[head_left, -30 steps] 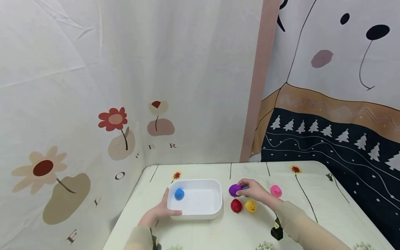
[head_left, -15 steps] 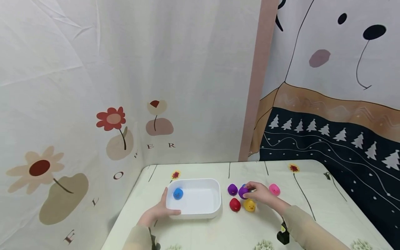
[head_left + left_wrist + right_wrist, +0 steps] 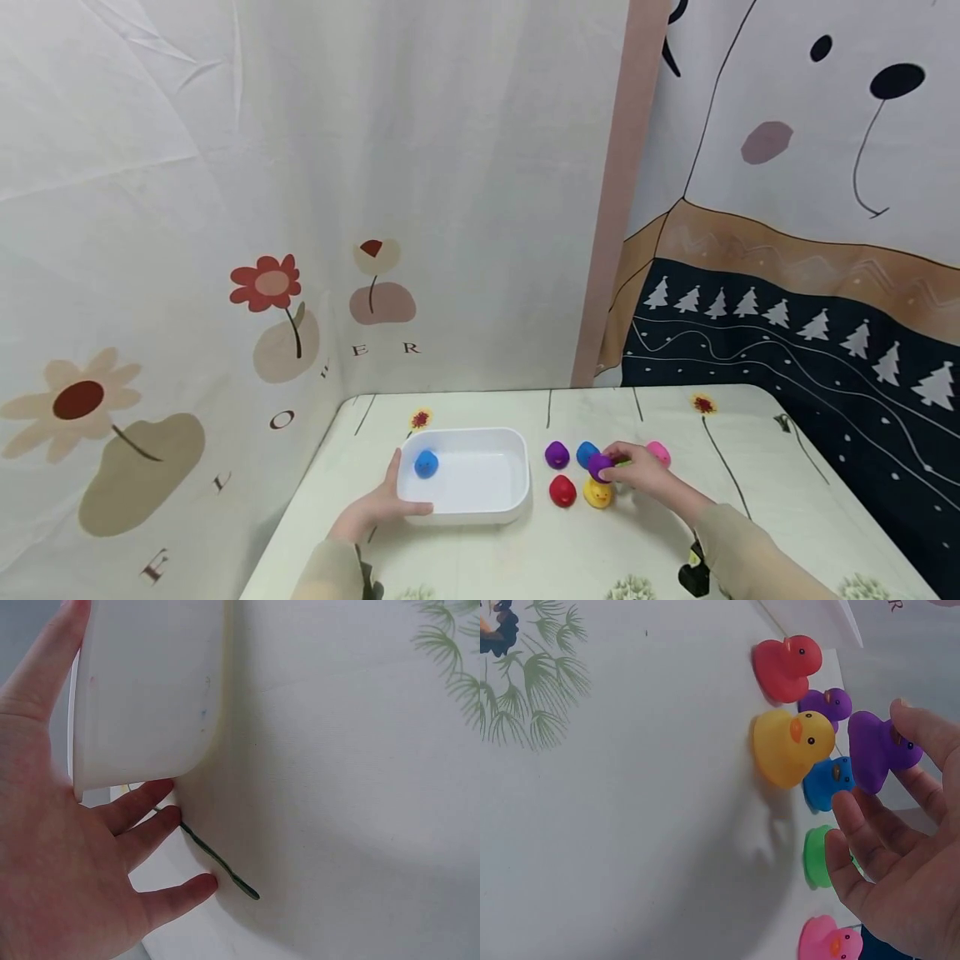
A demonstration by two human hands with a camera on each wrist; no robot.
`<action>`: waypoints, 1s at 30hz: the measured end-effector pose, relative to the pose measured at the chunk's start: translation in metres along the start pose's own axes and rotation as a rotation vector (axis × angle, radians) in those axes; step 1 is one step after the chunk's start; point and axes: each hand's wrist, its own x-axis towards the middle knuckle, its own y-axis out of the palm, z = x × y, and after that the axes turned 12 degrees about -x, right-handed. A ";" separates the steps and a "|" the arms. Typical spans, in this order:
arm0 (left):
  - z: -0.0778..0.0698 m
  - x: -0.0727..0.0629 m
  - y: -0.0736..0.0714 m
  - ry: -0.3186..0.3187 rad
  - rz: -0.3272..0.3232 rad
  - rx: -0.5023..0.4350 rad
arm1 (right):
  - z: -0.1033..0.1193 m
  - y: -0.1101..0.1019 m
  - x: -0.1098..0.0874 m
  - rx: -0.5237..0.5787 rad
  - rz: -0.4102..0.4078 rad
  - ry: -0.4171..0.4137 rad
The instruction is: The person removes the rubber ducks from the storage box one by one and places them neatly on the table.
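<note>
My right hand (image 3: 637, 468) pinches a purple rubber duck (image 3: 871, 754) between thumb and fingers, above the row of ducks. Below and around it stand a yellow duck (image 3: 789, 750), a blue duck (image 3: 587, 453), a green duck (image 3: 817, 856) and a pink duck (image 3: 659, 452). To the left are a red duck (image 3: 562, 491) and another purple duck (image 3: 557, 455). My left hand (image 3: 382, 505) rests around the near left corner of a white plastic box (image 3: 480, 517), thumb along its near side and spread fingers touching its end. Another blue duck (image 3: 426, 464) sits inside the box.
The table (image 3: 487, 567) wears a pale cloth printed with flowers. Behind it hangs a white curtain (image 3: 480, 208) with flower prints. A dark patterned hanging (image 3: 787, 367) is at the right.
My right hand has moved to the right with the held purple duck, leaving the other purple duck behind and uncovering the blue duck. My left hand stays at the box.
</note>
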 end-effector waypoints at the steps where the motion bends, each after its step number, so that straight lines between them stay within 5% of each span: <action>1: 0.000 0.000 0.000 -0.003 -0.001 0.002 | -0.001 0.000 0.000 0.005 -0.003 0.004; 20: -0.003 -0.003 0.002 0.069 0.005 -0.011 | -0.032 -0.003 -0.011 0.026 -0.067 0.043; 30: -0.004 -0.003 0.002 0.052 0.008 -0.011 | -0.046 -0.004 -0.013 0.042 -0.068 0.057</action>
